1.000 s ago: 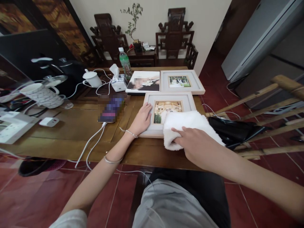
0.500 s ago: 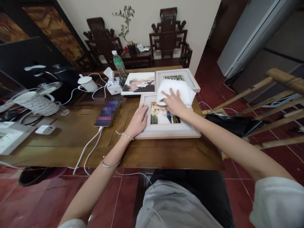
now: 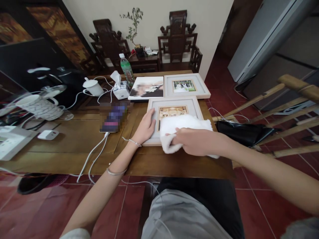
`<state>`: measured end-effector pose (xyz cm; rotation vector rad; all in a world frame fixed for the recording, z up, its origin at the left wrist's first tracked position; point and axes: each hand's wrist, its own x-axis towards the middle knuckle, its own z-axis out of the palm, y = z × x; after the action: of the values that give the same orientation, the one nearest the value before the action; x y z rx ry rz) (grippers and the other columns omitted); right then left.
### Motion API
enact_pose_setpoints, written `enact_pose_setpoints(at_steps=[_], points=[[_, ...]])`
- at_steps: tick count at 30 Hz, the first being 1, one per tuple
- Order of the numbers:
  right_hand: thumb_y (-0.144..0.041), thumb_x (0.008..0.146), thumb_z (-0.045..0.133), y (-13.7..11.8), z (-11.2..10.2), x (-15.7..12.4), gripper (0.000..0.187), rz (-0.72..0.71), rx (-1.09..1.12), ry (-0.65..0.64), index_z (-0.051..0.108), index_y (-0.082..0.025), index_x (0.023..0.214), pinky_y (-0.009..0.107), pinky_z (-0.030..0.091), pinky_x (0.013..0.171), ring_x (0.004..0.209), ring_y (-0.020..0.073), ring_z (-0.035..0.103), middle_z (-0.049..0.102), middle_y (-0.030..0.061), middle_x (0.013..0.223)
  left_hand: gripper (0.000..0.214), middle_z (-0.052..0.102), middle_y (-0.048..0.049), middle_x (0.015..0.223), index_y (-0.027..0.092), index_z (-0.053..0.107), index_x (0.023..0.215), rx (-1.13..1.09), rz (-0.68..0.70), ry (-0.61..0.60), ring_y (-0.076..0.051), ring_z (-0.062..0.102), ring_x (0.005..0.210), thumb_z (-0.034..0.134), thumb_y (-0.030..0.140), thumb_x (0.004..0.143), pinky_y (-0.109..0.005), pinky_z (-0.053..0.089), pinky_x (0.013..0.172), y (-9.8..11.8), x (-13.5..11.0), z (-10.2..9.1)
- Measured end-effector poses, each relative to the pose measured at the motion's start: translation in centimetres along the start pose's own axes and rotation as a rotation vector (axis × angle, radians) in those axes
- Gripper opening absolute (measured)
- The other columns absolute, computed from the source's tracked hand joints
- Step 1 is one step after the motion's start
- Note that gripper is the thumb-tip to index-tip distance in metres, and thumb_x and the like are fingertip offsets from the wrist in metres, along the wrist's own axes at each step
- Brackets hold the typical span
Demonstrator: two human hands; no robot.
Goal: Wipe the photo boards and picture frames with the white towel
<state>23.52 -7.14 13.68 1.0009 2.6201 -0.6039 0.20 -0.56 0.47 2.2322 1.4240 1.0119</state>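
Observation:
On the wooden table [image 3: 159, 162] lies a pale picture frame [image 3: 151, 133] with a photo in its middle. My left hand [image 3: 146, 126] steadies its left side, fingers laid along the border. In my right hand [image 3: 195, 141] is a folded white cloth [image 3: 185, 122], pressed over the lower right part of this frame and hanging past its front edge. The cloth hides part of the photo. Behind it sits a second picture frame [image 3: 203, 89] with a photo of green scenery. Left of that lies a white-bordered photo album or print [image 3: 147, 79].
A phone [image 3: 113, 118] on a charging cable lies left of the frames. Farther back stand a green-labelled bottle [image 3: 127, 69], a tissue box [image 3: 121, 90] and a white lidded cup [image 3: 93, 87]. A patterned mug [image 3: 40, 108] and a power strip [image 3: 12, 141] are at far left.
My right hand has pulled the cloth from the frame's top toward me to its lower edge, uncovering the rear frame's photo. My left hand stays in place.

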Motion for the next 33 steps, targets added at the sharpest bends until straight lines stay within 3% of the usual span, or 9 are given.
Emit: enact_pose_setpoints(at_steps=[3,6,10,12,16,20,23,28,33], points=[[0.001,0.077,0.042,0.6,-0.3,-2.9,0.045,0.084,0.005,-0.007,0.073,-0.02,0.101,0.042,0.05,0.092,0.103,0.0281,0.067,0.071,0.012,0.108,0.054,0.045,-0.0187,0.152,0.012,0.041,0.145,0.02,0.007,0.029,-0.028,0.04,0.143,0.047,0.022,0.092,-0.049,0.028,0.121,0.0,0.0,-0.1],[0.005,0.072,0.039,2.7,0.3,-3.9,0.05,0.168,-0.061,0.068,0.073,-0.021,0.1,0.057,0.038,0.107,0.128,0.0322,0.055,0.069,0.0115,0.122,0.055,0.046,-0.0162,0.151,0.016,0.044,0.143,-0.002,0.006,0.067,-0.028,0.041,0.142,0.049,0.016,0.088,-0.05,0.027,0.122,0.1,0.1,-0.1],[0.006,0.071,0.036,7.1,1.7,-1.9,0.06,0.23,-0.116,0.257,0.07,-0.024,0.111,0.082,0.015,0.106,0.147,0.0358,0.029,0.048,0.0059,0.151,0.054,0.048,-0.0155,0.15,0.016,0.047,0.14,-0.04,-0.011,0.084,-0.028,0.041,0.142,0.049,0.012,0.086,-0.048,0.026,0.122,0.2,0.1,0.0],[0.006,0.072,0.036,8.9,2.2,-0.2,0.063,0.252,-0.129,0.392,0.068,-0.025,0.117,0.087,0.014,0.101,0.148,0.0374,0.024,0.04,0.0039,0.157,0.055,0.043,-0.0158,0.153,0.016,0.047,0.14,-0.06,-0.033,0.084,-0.028,0.038,0.144,0.05,0.011,0.085,-0.048,0.024,0.123,0.2,0.1,0.1],[0.006,0.072,0.036,10.4,3.1,1.9,0.064,0.285,-0.103,0.58,0.066,-0.024,0.12,0.085,0.024,0.102,0.15,0.0366,0.019,0.037,0.0033,0.158,0.055,0.038,-0.0167,0.156,0.015,0.047,0.139,-0.131,-0.156,0.093,-0.029,0.029,0.148,0.052,0.009,0.084,-0.048,0.019,0.124,0.4,0.1,0.1],[0.006,0.071,0.037,9.4,4.3,1.1,0.058,0.244,-0.118,0.557,0.07,-0.021,0.109,0.084,0.026,0.102,0.149,0.0367,0.021,0.041,0.0043,0.156,0.06,0.046,-0.0191,0.149,0.011,0.043,0.142,-0.291,-0.378,0.142,-0.028,0.04,0.142,0.057,0.01,0.084,-0.044,0.023,0.123,1.2,0.4,-0.4],[0.008,0.068,0.037,8.3,5.7,-0.9,0.054,0.165,-0.129,0.499,0.071,-0.019,0.1,0.083,0.025,0.103,0.148,0.0371,0.023,0.043,0.0054,0.154,0.062,0.06,-0.017,0.134,0.013,0.042,0.142,-0.519,-0.618,0.159,-0.027,0.06,0.124,0.064,0.013,0.084,-0.042,0.043,0.111,2.3,0.6,-1.3],[0.009,0.066,0.034,7.1,8.3,-4.9,0.054,-0.038,-0.154,0.519,0.07,-0.02,0.095,0.077,0.021,0.11,0.149,0.0335,0.019,0.04,0.0028,0.156,0.021,0.075,-0.0108,0.087,0.012,0.067,0.102,-0.798,-0.903,0.044,-0.023,0.073,0.081,0.065,0.027,0.088,-0.03,0.058,0.073,3.4,0.9,-2.8],[0.01,0.066,0.033,6.9,10.2,-7.2,0.05,-0.105,-0.092,0.634,0.069,-0.019,0.085,0.075,0.021,0.112,0.149,0.0319,0.02,0.044,0.004,0.154,0.026,0.073,-0.0076,0.067,0.012,0.069,0.079,-0.849,-0.95,0.096,-0.021,0.071,0.066,0.076,0.037,0.079,-0.025,0.055,0.059,3.2,0.9,-2.6]])
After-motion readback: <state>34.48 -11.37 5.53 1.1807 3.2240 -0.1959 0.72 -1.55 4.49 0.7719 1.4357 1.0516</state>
